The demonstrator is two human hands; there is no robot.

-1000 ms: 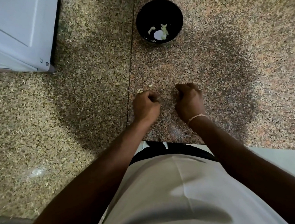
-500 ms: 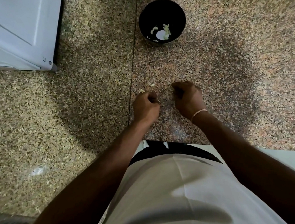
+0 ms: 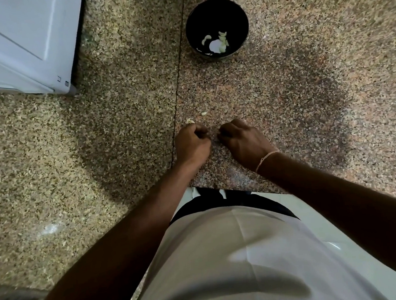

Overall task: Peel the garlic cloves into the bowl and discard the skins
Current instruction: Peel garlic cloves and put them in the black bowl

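A person stood over a speckled granite surface [image 3: 307, 92], both hands curled into loose fists just short of its near edge. The left hand [image 3: 193, 144] and the right hand [image 3: 244, 141] sat close together but apart, knuckles up, fingers tucked under so that whatever they gripped was hidden; whether either held a garlic clove could not be told from the head view. A thin pale band [image 3: 266, 158] circled the right wrist.

The black bowl [image 3: 215, 3] stood well beyond the hands, towards the far edge of the surface, upright and open. Inside it, against the dark bottom, lay several pale peeled cloves [image 3: 223, 37] and a round white patch (a reflection or a piece of skin, hard to say which). The cloves were gathered on the side of the bowl nearer the hands.

Between the bowl and the hands, much nearer the hands, two small pale scraps rested on the granite: one garlic piece [image 3: 190, 121] just beyond the left hand's knuckles, almost touching them, and a smaller bit [image 3: 204, 113] a little farther towards the bowl. Whether these were skins or cloves was too small to tell.

A white appliance [image 3: 15, 41] occupied the corner to the left of the bowl. A seam in the granite ran from the bowl's left side down towards the left hand. The person's light shirt [image 3: 225, 255] filled the foreground.
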